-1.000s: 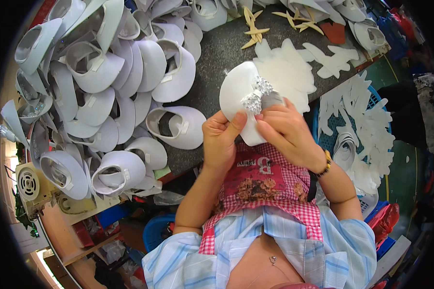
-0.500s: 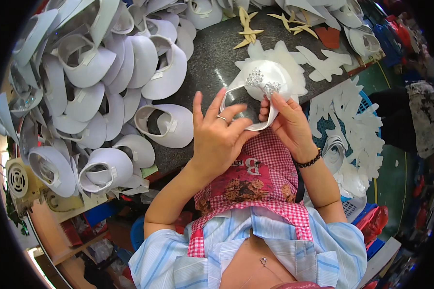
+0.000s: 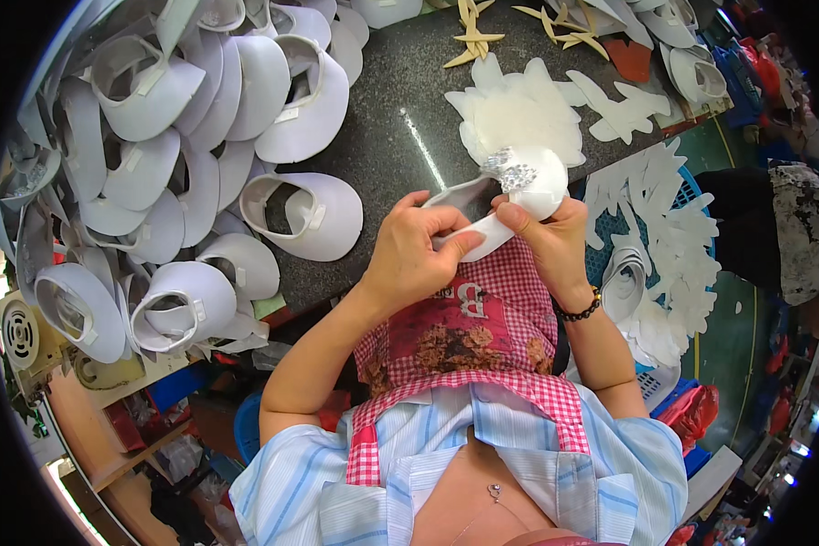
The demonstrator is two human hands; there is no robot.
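Workroom with a dark, speckled table [image 3: 391,100]. At its near edge, one white, curved visor [image 3: 546,173] bearing a silver, sparkling ornament [image 3: 520,176] is held before the wearer. The left hand [image 3: 414,246], fingers spread half a second earlier, now pinches the band; the right hand [image 3: 557,241] grips beside the brim, giving two-sided support. Counted: two hands, one ornamented visor, one red-brown patch [image 3: 629,61]; the heaped plain white visors [image 3: 332,218] overlap too much to count.
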